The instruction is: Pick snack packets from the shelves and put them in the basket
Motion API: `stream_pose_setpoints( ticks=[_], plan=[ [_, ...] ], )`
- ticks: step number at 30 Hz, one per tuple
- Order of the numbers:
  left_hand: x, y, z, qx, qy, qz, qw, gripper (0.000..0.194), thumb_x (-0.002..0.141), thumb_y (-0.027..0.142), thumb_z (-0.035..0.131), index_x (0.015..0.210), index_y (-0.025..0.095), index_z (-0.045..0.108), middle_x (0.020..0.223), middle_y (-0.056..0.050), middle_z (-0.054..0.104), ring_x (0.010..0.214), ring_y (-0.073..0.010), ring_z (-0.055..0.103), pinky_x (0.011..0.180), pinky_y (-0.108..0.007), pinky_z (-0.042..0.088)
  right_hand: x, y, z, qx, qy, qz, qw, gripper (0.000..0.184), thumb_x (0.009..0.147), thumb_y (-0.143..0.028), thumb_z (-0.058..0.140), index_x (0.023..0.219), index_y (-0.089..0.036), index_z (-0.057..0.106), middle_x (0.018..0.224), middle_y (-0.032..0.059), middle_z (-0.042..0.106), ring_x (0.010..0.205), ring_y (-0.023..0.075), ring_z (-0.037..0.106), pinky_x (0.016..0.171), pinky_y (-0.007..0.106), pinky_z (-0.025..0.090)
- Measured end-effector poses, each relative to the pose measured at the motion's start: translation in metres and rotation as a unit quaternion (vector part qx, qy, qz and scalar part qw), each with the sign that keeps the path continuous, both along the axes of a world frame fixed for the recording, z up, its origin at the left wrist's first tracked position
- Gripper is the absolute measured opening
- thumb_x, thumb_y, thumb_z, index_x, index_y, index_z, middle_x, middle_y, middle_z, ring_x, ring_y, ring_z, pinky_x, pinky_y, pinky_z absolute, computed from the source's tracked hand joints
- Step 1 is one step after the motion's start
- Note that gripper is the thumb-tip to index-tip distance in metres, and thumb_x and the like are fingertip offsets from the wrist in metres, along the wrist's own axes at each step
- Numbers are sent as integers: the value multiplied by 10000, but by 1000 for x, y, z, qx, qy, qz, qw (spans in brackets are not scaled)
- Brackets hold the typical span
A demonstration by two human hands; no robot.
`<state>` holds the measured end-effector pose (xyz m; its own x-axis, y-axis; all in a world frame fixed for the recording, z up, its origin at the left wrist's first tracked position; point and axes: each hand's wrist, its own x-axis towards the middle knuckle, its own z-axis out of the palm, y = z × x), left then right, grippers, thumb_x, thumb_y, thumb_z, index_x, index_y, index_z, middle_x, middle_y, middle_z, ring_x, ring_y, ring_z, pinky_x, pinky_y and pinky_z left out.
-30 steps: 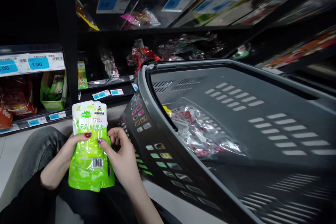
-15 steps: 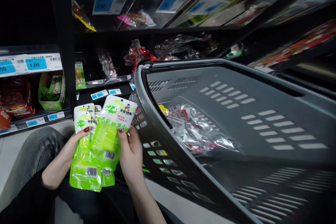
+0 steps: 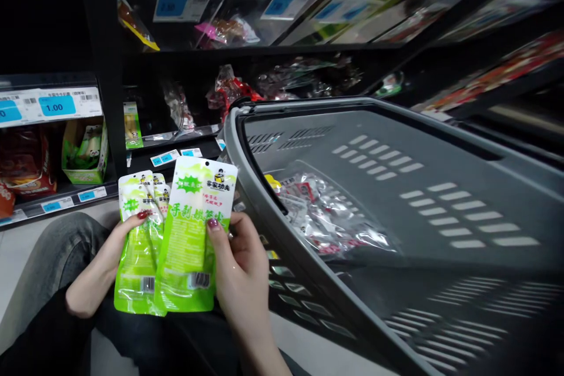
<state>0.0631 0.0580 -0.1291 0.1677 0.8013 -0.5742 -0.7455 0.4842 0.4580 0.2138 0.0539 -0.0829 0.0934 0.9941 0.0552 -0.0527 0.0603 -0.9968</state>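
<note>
My left hand (image 3: 103, 264) grips a small stack of green and white snack packets (image 3: 137, 244) from the left side, thumb on the front. My right hand (image 3: 240, 264) holds one separate green snack packet (image 3: 194, 235) by its right edge, thumb pressed on its face, so that it overlaps the stack. Both hands are low at the left, above my knee in grey trousers (image 3: 57, 252). Just right of my right hand is the rim of a grey shopping basket (image 3: 264, 211).
The basket tilts toward me and holds clear wrapped snack bags (image 3: 326, 211). Dark store shelves with blue price tags (image 3: 55, 104), a green carton (image 3: 83, 153) and red packets (image 3: 229, 91) stand behind. Pale floor (image 3: 13, 258) lies at the left.
My right hand has drawn one packet off the stack and moved it right and forward, showing its full front. The left hand keeps the rest and has barely moved.
</note>
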Motion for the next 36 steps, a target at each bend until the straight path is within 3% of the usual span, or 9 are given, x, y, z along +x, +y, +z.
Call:
stream_pose_setpoints(
  ticks=[7, 15, 19, 21, 24, 26, 28, 33, 36],
  plan=[
    [-1, -2, 4, -4, -20, -3, 1000, 228, 756, 196, 574, 934, 99, 677, 814, -93, 737, 789, -243, 685, 781, -337, 519, -1, 1, 0, -5, 17, -1, 1000, 113, 829, -302, 518, 760, -226, 470, 639, -32, 565, 504, 113, 506, 436, 211, 371],
    [-2, -2, 0, -8, -24, 10, 1000, 160, 722, 190, 604, 836, 123, 693, 739, -65, 737, 706, -245, 691, 718, -337, 539, -2, 1, 1, 6, -7, -1, 1000, 100, 832, -287, 506, 768, -218, 473, 657, -22, 567, 529, 114, 519, 500, 223, 448],
    [-6, -2, -2, -35, -10, 32, 999, 175, 712, 218, 572, 767, 95, 685, 673, -96, 723, 649, -275, 686, 679, -391, 547, 2, -1, 2, 51, -111, -31, 992, 120, 851, -283, 475, 755, -215, 455, 573, -38, 528, 463, 106, 505, 415, 191, 411],
    [-9, -2, -3, -44, 7, 67, 997, 166, 686, 222, 562, 720, 104, 674, 629, -94, 712, 612, -282, 681, 660, -415, 549, 6, -4, 5, 117, -248, -91, 957, 102, 847, -265, 489, 764, -209, 470, 509, -58, 490, 392, 92, 466, 367, 176, 352],
    [-14, -5, -6, -20, 6, 102, 995, 164, 633, 228, 579, 723, 125, 670, 619, -80, 709, 634, -287, 681, 676, -418, 549, 12, -10, 10, 232, -447, -187, 843, 93, 848, -270, 501, 784, -202, 504, 451, -61, 494, 301, 86, 429, 331, 190, 276],
    [-16, -7, -7, 18, -28, 92, 995, 244, 610, 259, 590, 797, 130, 679, 683, -87, 722, 726, -310, 680, 713, -426, 542, 14, -14, 16, 273, -522, -226, 776, 141, 871, -307, 465, 787, -205, 515, 430, -48, 508, 280, 106, 445, 320, 207, 253],
    [-16, -9, -4, 58, -75, 60, 994, 350, 599, 317, 599, 887, 134, 679, 797, -106, 728, 833, -342, 662, 745, -446, 530, 14, -19, 22, 267, -572, -252, 734, 195, 895, -342, 415, 794, -209, 516, 396, -43, 490, 271, 132, 456, 317, 219, 251],
    [-14, -12, 10, 156, -159, -27, 974, 462, 585, 477, 617, 936, 182, 680, 1108, -134, 649, 1081, -419, 533, 761, -524, 503, 13, -32, 36, 162, -653, -308, 673, 298, 902, -421, 360, 819, -190, 528, 338, -34, 432, 256, 175, 450, 324, 241, 264],
    [-16, -15, 10, 174, -146, -31, 973, 486, 551, 503, 650, 926, 196, 684, 1180, -135, 611, 1094, -420, 523, 748, -516, 509, 10, -29, 32, 197, -617, -269, 713, 279, 907, -385, 359, 794, -196, 530, 354, -39, 455, 251, 150, 443, 321, 231, 251]
  ],
)
